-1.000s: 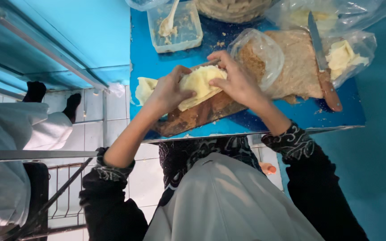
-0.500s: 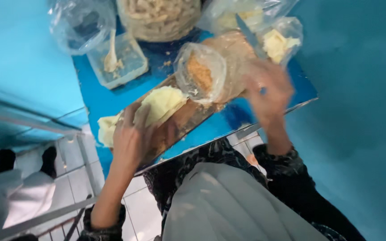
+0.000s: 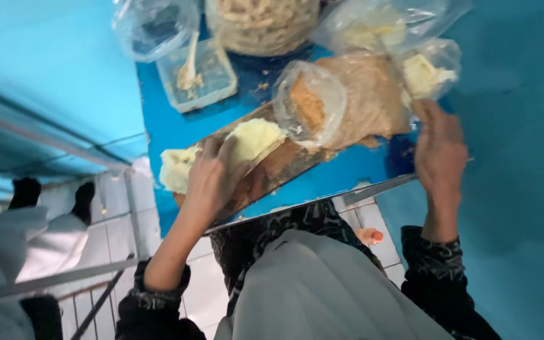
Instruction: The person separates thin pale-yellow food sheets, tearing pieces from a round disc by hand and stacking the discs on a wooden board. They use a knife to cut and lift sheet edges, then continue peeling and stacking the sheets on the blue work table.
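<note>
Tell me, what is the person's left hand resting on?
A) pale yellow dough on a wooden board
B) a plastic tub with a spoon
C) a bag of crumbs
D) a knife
A: the left hand presses on the pale yellow dough lying on the wooden board.

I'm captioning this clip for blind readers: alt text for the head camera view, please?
Seen from above, a person's left hand presses pale yellow dough on a wooden board, while the right hand reaches by the blue table's edge. Plastic bags and a clear tub sit behind.
</note>
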`<state>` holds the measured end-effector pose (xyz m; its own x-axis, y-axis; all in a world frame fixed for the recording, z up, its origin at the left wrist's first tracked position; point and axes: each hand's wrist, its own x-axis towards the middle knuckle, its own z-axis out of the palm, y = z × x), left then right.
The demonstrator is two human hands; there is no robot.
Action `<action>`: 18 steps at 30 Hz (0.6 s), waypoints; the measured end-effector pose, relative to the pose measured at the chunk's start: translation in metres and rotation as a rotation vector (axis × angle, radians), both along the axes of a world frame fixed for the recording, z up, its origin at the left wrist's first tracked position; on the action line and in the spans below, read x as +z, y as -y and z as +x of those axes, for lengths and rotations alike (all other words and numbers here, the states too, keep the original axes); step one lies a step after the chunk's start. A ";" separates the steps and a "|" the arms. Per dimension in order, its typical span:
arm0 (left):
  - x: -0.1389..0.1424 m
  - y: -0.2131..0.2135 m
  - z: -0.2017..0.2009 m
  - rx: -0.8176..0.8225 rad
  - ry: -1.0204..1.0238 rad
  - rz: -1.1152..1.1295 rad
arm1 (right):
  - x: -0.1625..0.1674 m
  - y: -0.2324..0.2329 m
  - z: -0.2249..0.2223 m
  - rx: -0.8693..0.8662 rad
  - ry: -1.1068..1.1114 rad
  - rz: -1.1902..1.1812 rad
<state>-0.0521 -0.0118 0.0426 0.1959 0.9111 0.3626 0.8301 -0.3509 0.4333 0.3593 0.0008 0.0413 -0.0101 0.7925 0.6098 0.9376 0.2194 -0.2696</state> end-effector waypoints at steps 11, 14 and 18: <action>0.005 0.035 -0.001 -0.044 0.066 0.171 | 0.026 0.070 -0.106 0.419 -0.220 -0.109; -0.006 0.036 0.005 0.011 0.062 0.224 | 0.026 0.065 -0.143 0.624 -0.207 -0.142; -0.014 0.034 0.007 0.019 0.043 0.314 | 0.023 0.058 -0.158 0.588 -0.114 -0.270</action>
<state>-0.0448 -0.0456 0.0290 0.1584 0.7563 0.6347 0.8207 -0.4582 0.3412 0.2010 -0.0572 0.0642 -0.4351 0.7998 0.4135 0.6441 0.5974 -0.4778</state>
